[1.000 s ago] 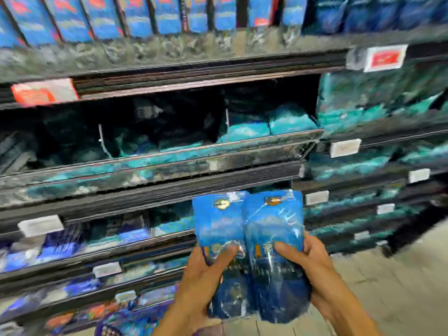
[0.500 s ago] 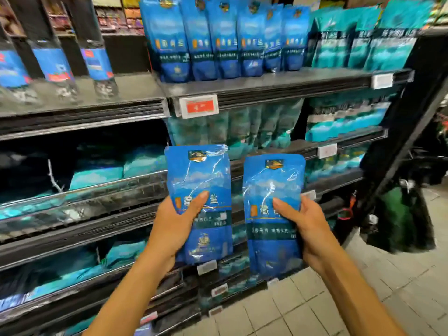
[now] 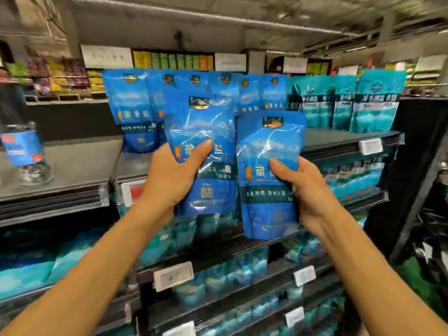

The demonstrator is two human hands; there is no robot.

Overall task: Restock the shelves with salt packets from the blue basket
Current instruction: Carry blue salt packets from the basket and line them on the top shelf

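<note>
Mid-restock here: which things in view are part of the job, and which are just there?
Job:
left hand gripping a blue salt packet
right hand gripping a second packet
top shelf with matching blue packets

Just there:
teal packets
bottle

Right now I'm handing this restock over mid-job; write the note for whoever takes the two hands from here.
Left hand: grips one blue salt packet upright, thumb across its front.
Right hand: grips a second blue packet, held a little lower, beside the first.
Both packets are in the air in front of the top shelf, where a row of matching blue packets already stands; teal packets stand to their right.
Done: two packets picked up and raised to shelf height.
Left: set both among the blue row. The blue basket is out of view.
</note>
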